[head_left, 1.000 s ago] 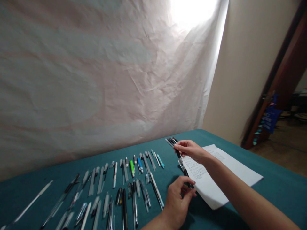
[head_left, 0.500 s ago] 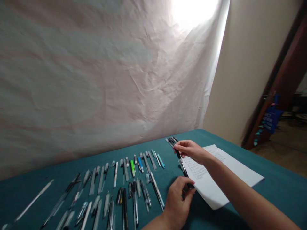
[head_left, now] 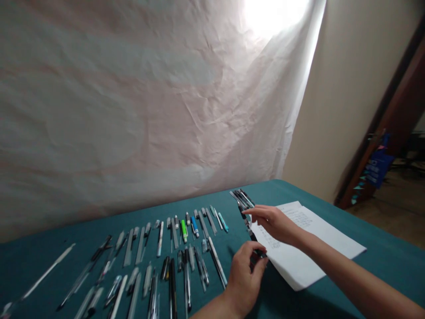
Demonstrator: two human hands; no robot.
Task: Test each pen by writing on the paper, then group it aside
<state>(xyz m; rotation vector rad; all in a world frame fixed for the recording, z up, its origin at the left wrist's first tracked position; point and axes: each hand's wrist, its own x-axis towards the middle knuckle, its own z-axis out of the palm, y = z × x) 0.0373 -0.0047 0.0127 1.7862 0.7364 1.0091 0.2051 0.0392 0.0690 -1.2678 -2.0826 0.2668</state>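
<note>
My left hand (head_left: 244, 270) is closed, thumb and fingers pinching a dark piece at the near end of a line of black and clear pen parts; whether it is one pen or several cannot be made out. Stretched over the far part of this black pen (head_left: 247, 223) is my right hand (head_left: 270, 221), its fingers extended and the index fingertip at or just above the barrel. Just beyond the right fingertips lies a cluster of black and clear pens (head_left: 244, 198). Handwritten paper sheets (head_left: 299, 248) lie beneath and beside my right forearm.
Rows of loose pens, caps and clear barrels cover the left of the green tabletop (head_left: 206, 201), among them a green highlighter (head_left: 183, 230) and a blue one (head_left: 195, 226). A pale sheet (head_left: 166, 110) hangs behind. A blue bag (head_left: 378, 166) hangs by a door at right.
My right hand has loosened its pinch on the pen and straightened its fingers, shifting slightly nearer. The far pen cluster is more exposed. My left hand keeps its pinch almost in place.
</note>
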